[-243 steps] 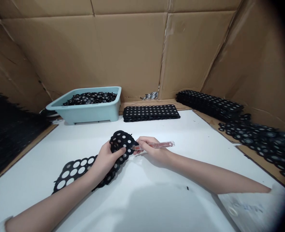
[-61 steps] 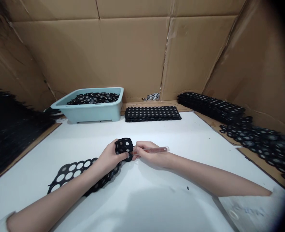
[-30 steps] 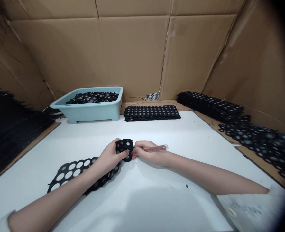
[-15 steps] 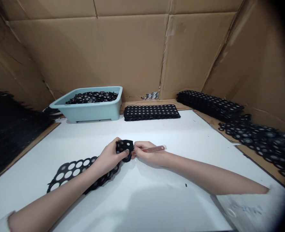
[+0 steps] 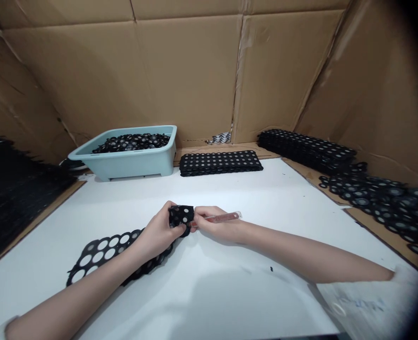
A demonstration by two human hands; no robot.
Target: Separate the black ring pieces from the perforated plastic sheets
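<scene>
My left hand (image 5: 158, 232) grips the bent-up end of a black sheet (image 5: 179, 215) with rows of round holes, thumb in front and fingers behind. The rest of the sheet trails down to the left on the white tabletop, partly covered by my left forearm. In my right hand (image 5: 209, 222) is a slim tool with a reddish, see-through handle (image 5: 226, 217), which has a small hole near its end. Its working tip is hidden by my fingers at the right edge of the sheet. Both hands nearly meet there.
A light blue basin (image 5: 134, 164) full of small black rings stands at the back left. Behind the hands lies a stack of perforated black sheets (image 5: 221, 164). More stacked sheets (image 5: 304, 148) and loose black rings (image 5: 379, 200) line the right side. Cardboard walls (image 5: 188, 71) enclose the table.
The view has shifted slightly, moving everything a little leftward in it. Both hands keep nearly the same hold on the sheet and the tool.
</scene>
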